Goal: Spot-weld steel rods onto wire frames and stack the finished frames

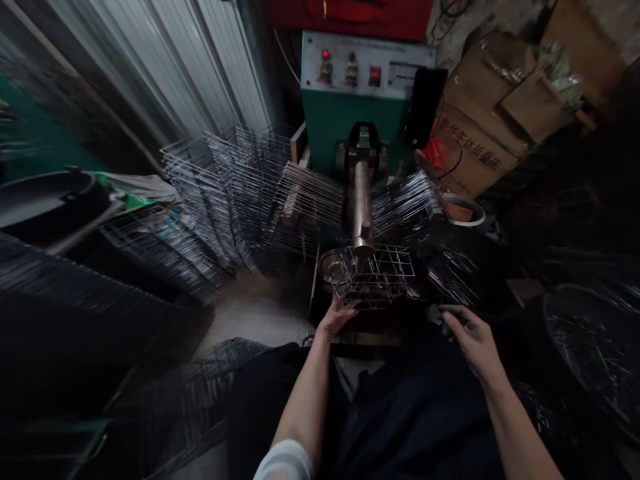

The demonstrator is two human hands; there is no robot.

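Below centre, wire rack [395,262] sat under steel arm [363,200], likely mid-job. My left hand [337,317] touched it, fingers apart; right hand [475,337] apparently pinched dark piece [435,314]. Grid stack [225,180], left of centre: finished or waiting, couldn't tell.

Green, red and brown tones among silvery grids and deep black.
The machine body [327,123] is green under a pale grey control panel [390,59], which has a glowing red light [325,53] and a red switch [375,76]; the case [350,11] above is red. The metal rod [362,200] is dull bronze, the wire frame [400,261] silvery with an open grid pattern, the small piece [435,314] dark grey. Brown cardboard [467,143] bears dark printed characters; the ridged sheet [200,63] is striped pale and darker grey. The clothing [425,427] is dark navy, the sleeve [286,460] whitish.
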